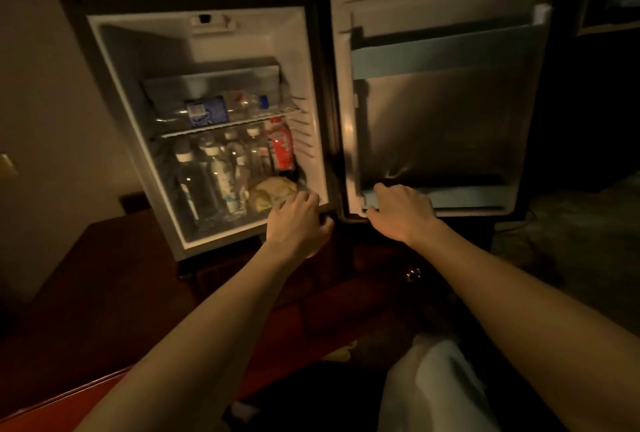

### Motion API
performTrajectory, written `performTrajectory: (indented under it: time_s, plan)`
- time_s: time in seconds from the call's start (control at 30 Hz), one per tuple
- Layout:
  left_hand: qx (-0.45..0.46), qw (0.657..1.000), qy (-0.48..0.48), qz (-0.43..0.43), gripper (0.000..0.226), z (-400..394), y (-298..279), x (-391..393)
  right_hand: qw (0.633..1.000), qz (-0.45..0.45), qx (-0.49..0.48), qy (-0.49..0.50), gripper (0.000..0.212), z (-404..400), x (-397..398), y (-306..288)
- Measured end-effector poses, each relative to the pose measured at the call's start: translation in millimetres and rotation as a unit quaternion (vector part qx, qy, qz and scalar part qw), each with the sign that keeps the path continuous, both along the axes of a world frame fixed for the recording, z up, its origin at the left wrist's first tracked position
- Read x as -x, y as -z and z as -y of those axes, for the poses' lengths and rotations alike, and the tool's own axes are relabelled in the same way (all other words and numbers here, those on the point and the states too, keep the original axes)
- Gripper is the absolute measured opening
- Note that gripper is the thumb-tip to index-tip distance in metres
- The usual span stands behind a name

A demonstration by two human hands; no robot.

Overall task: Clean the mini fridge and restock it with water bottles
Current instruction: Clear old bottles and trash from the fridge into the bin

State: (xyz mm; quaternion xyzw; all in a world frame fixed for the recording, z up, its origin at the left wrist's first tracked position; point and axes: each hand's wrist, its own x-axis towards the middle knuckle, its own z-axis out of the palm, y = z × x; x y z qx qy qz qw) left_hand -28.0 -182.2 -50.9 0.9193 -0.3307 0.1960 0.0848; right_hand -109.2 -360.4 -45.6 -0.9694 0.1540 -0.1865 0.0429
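Note:
The mini fridge [114, 92] stands open on a dark wooden cabinet, its door [446, 126] swung out to the right. Several water bottles [221, 168] stand on the fridge floor beside a red-labelled bottle [281, 145]. More bottles [207, 112] lie on the wire shelf above. A crumpled yellowish bundle [270, 190] sits at the floor's front right. My left hand [299, 222] reaches into that lower right corner, its bent fingers at the bundle and their tips hidden. My right hand [401, 209] grips the rim of the door's bottom shelf [467, 197], fingers curled over it.
The wooden cabinet top [114, 279] extends left and toward me. A drawer with a metal pull [413, 274] lies below the door. White cloth [436, 390] covers my lap at the bottom. The door's upper shelf [443, 50] holds nothing. The room is dim.

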Motion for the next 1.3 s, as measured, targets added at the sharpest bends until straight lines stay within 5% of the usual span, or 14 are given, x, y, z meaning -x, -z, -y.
performTrajectory:
  time_s: [0.3, 0.47, 0.73, 1.1, 1.3]
  plan:
    - [-0.010, 0.995, -0.094, -0.025, 0.047, -63.5, 3.9, -41.1, 0.998, 0.018, -0.052, -0.019, 0.050, -28.5, -63.5, 15.6]
    - [-0.005, 0.990, -0.135, -0.049, 0.048, -83.1, 15.9, -55.6, 1.000, 0.009, 0.023, 0.015, 0.053, -29.6, -71.7, 16.6]
    - [-0.032, 0.985, -0.163, -0.035, 0.051, -86.2, 21.0, -61.7, 0.992, -0.117, 0.037, -0.023, 0.045, -48.0, -89.6, -8.3]
    - [-0.029, 0.984, -0.172, -0.040, 0.054, -83.3, 24.9, -68.3, 0.987, -0.060, 0.001, -0.147, 0.028, -73.9, -119.9, -4.0]
    - [-0.036, 0.981, -0.183, -0.055, 0.052, -67.0, 24.0, -96.4, 0.985, -0.068, 0.025, -0.158, 0.059, -65.3, -157.7, 5.4]
